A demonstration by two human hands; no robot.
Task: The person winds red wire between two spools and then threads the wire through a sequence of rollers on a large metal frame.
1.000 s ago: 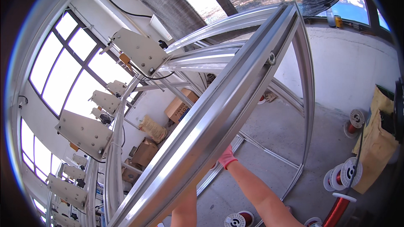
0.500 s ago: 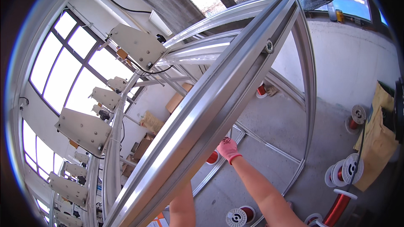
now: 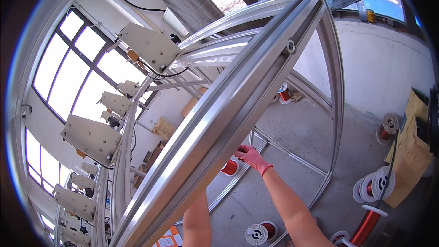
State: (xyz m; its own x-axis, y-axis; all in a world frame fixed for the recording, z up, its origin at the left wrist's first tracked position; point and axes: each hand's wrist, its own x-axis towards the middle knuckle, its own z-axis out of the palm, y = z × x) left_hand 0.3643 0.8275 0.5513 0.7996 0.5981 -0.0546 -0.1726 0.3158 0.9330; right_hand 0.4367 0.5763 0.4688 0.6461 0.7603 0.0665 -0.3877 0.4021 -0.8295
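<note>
A wide aluminium profile beam (image 3: 215,105) slants across the middle of the view, in front of my arms. My right hand (image 3: 252,158), in a pink glove, is just past the beam's lower edge. Its fingers are bent together, and whatever they may hold is too small to make out. Close below it, a spool of red wire (image 3: 231,168) shows partly from behind the beam. My left forearm (image 3: 197,224) rises from the lower edge, while its hand is hidden behind the beam.
Pale plate brackets (image 3: 91,139) line the frame at left. Wire spools (image 3: 383,183) stand on the floor at right, beside a brown paper sack (image 3: 414,155). Another spool (image 3: 269,231) lies near the lower edge. Thin floor-level frame rails (image 3: 292,158) run beyond my right arm.
My right hand has turned and shifted slightly right and up, showing its bent fingers more. More of the red wire spool beside it is visible. My left forearm stays nearly in place.
</note>
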